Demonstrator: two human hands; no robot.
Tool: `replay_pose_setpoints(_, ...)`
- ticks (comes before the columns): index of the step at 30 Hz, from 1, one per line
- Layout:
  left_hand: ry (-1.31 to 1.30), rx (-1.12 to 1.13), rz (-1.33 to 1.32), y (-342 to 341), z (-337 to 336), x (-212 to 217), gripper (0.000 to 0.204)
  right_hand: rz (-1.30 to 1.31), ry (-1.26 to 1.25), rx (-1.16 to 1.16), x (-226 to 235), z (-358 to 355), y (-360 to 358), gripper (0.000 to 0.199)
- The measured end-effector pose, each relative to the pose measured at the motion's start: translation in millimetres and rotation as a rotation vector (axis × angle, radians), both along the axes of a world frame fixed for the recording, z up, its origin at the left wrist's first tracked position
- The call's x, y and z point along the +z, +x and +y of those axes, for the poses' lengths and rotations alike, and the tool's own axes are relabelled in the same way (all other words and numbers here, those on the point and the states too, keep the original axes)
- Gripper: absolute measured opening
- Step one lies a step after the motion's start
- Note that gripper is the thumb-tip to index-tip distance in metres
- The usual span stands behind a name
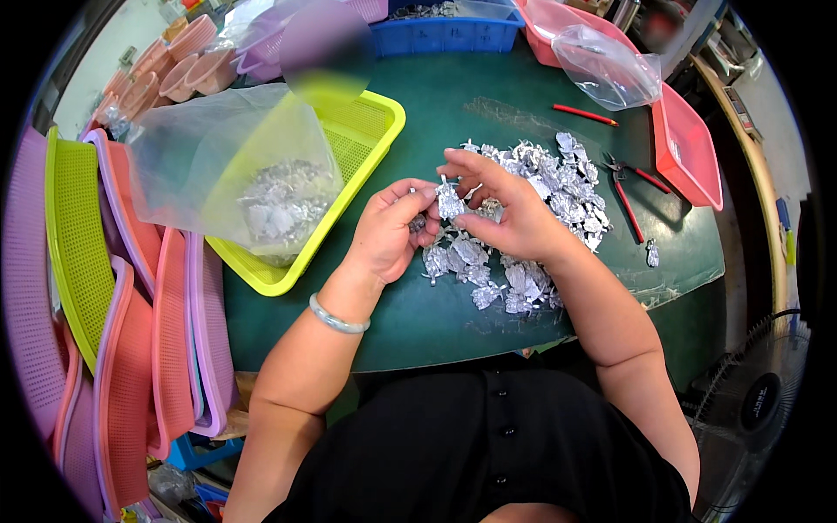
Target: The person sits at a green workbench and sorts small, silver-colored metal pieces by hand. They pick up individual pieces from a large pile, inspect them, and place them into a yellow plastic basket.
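Observation:
My left hand (384,231) is closed, with small silver metal pieces tucked in its curled fingers. Between my two hands a flat silver casting (450,202) with a short stem stands out. The thumb and forefinger of my right hand (516,216) curve round its lower and upper edges, while my left fingertips come up beside it. Under and behind my right hand spreads a heap of similar silver castings (571,196). To the left, a clear plastic bag (209,166) with more silver pieces lies in a yellow-green basket (390,113).
Red-handled pliers (629,209), a red pen (584,114) and a single casting (652,253) lie at the right. Pink bins (689,148) and a blue bin (445,37) line the table's far and right edges. Stacked baskets (126,366) crowd the left; a fan (758,405) stands lower right.

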State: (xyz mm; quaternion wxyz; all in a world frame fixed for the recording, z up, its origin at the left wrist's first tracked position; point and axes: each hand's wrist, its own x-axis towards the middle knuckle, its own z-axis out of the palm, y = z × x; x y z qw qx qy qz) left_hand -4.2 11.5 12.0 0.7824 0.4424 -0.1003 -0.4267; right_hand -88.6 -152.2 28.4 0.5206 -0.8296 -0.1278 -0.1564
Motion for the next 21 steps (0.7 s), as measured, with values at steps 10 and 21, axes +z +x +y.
replay_pose_setpoints(10,-0.010,0.010,0.023,-1.2,-0.6,1.2,0.008,0.031,0.034,0.002,-3.0,-1.0,0.1,0.067)
replay_pose_setpoints(21,-0.001,0.001,0.051,-0.3,0.5,1.9,0.009,0.033,0.029,-0.013,-3.2,-1.0,0.3,0.067)
